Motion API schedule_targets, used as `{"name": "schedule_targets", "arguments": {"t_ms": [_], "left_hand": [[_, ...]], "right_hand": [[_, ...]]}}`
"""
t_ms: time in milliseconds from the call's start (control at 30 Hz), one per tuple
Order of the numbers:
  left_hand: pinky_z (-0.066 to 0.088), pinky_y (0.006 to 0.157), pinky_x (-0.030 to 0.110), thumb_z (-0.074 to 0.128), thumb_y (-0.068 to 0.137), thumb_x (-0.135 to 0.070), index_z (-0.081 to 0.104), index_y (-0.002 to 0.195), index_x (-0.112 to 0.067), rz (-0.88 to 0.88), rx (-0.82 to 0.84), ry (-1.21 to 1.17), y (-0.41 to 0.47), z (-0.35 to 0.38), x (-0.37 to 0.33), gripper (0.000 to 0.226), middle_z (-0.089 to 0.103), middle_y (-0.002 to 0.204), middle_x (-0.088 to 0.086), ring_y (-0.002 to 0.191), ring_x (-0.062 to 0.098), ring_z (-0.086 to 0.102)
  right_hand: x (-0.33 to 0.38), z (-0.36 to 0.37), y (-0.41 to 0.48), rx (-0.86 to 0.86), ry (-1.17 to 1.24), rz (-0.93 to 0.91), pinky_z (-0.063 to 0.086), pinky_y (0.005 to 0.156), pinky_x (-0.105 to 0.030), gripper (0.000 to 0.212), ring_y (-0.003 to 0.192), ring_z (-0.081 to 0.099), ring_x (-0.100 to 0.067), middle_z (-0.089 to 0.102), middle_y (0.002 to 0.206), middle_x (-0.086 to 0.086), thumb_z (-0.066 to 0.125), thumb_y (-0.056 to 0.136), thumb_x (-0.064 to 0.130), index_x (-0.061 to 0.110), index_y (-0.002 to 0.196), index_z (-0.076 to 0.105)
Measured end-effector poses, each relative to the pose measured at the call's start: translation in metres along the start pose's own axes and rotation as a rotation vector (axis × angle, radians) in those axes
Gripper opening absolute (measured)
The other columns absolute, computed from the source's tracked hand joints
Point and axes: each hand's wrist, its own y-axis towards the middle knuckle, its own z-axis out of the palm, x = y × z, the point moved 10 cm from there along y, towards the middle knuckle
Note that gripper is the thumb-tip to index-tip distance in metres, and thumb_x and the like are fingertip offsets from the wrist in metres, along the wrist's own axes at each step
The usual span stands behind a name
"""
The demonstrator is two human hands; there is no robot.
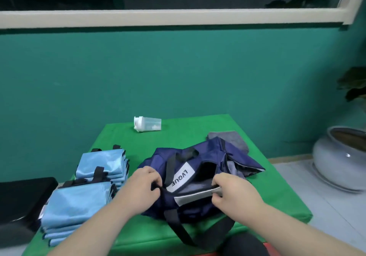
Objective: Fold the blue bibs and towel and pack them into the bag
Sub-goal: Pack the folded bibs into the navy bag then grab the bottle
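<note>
A navy duffel bag [208, 156] with black straps and a white label lies on the green table [257, 192]. My left hand [142, 188] grips the bag's fabric at the left end of its opening. My right hand [227, 190] pinches the grey-lined edge of the opening. The bag's mouth gapes between my hands. Two stacks of folded light-blue bibs sit to the left: a near stack [77, 206] and a far stack [103, 162]. A grey towel [229, 139] lies folded behind the bag, partly hidden by it.
A clear plastic shaker bottle [147, 123] lies on its side at the table's far edge. A black object [21, 200] sits left of the table. A large grey ceramic pot [340, 156] stands on the floor to the right. A teal wall is behind.
</note>
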Motion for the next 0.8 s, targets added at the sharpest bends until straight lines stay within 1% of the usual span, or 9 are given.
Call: {"name": "schedule_targets", "arguments": {"t_ms": [67, 167, 267, 400, 500, 600, 667, 733, 800], "left_hand": [[0.037, 0.103, 0.027, 0.061, 0.073, -0.031, 0.059, 0.081, -0.043, 0.035, 0.008, -0.036, -0.016, 0.014, -0.011, 0.014, 0.049, 0.111, -0.024, 0.112, 0.004, 0.046], [0.026, 0.114, 0.032, 0.053, 0.072, -0.042, 0.067, 0.097, -0.038, 0.104, 0.042, 0.01, -0.034, 0.034, -0.029, 0.029, 0.049, 0.121, -0.022, 0.121, 0.001, 0.04], [0.004, 0.123, 0.042, 0.04, 0.073, -0.048, 0.068, 0.094, -0.034, 0.131, 0.118, 0.052, -0.045, 0.046, -0.036, 0.038, 0.05, 0.115, -0.024, 0.12, -0.007, 0.038], [-0.014, 0.118, 0.035, 0.03, 0.081, -0.06, 0.067, 0.084, -0.031, 0.136, 0.16, 0.118, -0.049, 0.049, -0.034, 0.047, 0.057, 0.099, -0.021, 0.108, -0.007, 0.046], [-0.004, 0.12, 0.036, 0.014, 0.082, -0.066, 0.067, 0.088, -0.029, 0.086, 0.156, 0.238, -0.039, 0.047, -0.028, 0.065, 0.056, 0.092, -0.017, 0.102, 0.001, 0.054], [0.012, 0.122, 0.043, 0.033, 0.093, -0.054, 0.068, 0.097, -0.029, 0.087, 0.199, 0.375, -0.023, 0.049, -0.03, 0.043, 0.06, 0.1, -0.013, 0.103, 0.01, 0.059], [0.015, 0.12, 0.046, 0.045, 0.095, -0.038, 0.069, 0.105, -0.028, 0.134, 0.268, 0.467, -0.01, 0.057, -0.032, 0.028, 0.063, 0.107, -0.008, 0.107, 0.016, 0.057], [0.011, 0.119, 0.051, 0.048, 0.092, -0.029, 0.071, 0.106, -0.025, 0.15, 0.347, 0.565, 0.003, 0.066, -0.027, 0.027, 0.064, 0.105, -0.004, 0.109, 0.021, 0.055], [0.004, 0.119, 0.058, 0.051, 0.089, -0.028, 0.071, 0.106, -0.024, 0.145, 0.42, 0.651, 0.012, 0.075, -0.015, 0.027, 0.064, 0.102, -0.002, 0.11, 0.024, 0.052]], "right_hand": [[0.001, 0.013, -0.014, 0.016, 0.007, 0.041, 0.045, 0.073, -0.034, 0.016, 0.091, 0.055, -0.013, 0.06, 0.097, 0.006, 0.051, 0.083, 0.035, 0.025, 0.096, 0.054], [0.004, 0.025, -0.03, 0.039, -0.005, 0.073, 0.043, 0.071, -0.035, 0.012, 0.096, 0.053, -0.015, 0.055, 0.096, 0.006, 0.049, 0.084, 0.033, 0.024, 0.092, 0.048], [0.016, 0.033, -0.042, 0.124, -0.092, 0.015, 0.037, 0.068, -0.035, 0.011, 0.099, 0.054, -0.02, 0.046, 0.093, 0.007, 0.047, 0.086, 0.033, 0.024, 0.087, 0.041], [0.03, 0.015, -0.037, 0.155, -0.162, -0.052, 0.041, 0.067, -0.033, 0.032, 0.092, 0.061, -0.022, 0.061, 0.096, 0.0, 0.047, 0.083, 0.053, 0.022, 0.085, 0.051], [0.03, -0.004, -0.008, 0.054, -0.161, -0.07, 0.046, 0.07, -0.03, 0.035, 0.089, 0.062, -0.019, 0.065, 0.095, 0.004, 0.048, 0.085, 0.055, 0.023, 0.093, 0.06], [0.031, 0.003, 0.029, 0.045, -0.099, -0.142, 0.045, 0.077, -0.03, 0.023, 0.096, 0.056, -0.016, 0.063, 0.1, 0.008, 0.051, 0.086, 0.044, 0.027, 0.094, 0.064], [0.032, 0.028, 0.051, 0.133, -0.153, -0.236, 0.042, 0.095, -0.033, 0.025, 0.115, 0.049, -0.019, 0.06, 0.119, 0.007, 0.054, 0.085, 0.039, 0.027, 0.101, 0.068], [0.024, 0.059, 0.07, 0.265, -0.292, -0.26, 0.026, 0.115, -0.043, 0.032, 0.142, 0.029, -0.027, 0.042, 0.149, -0.002, 0.057, 0.085, 0.041, 0.029, 0.113, 0.067], [0.009, 0.082, 0.082, 0.401, -0.44, -0.23, 0.006, 0.121, -0.056, 0.043, 0.152, 0.003, -0.032, 0.015, 0.164, -0.007, 0.059, 0.085, 0.048, 0.031, 0.125, 0.062]]}}
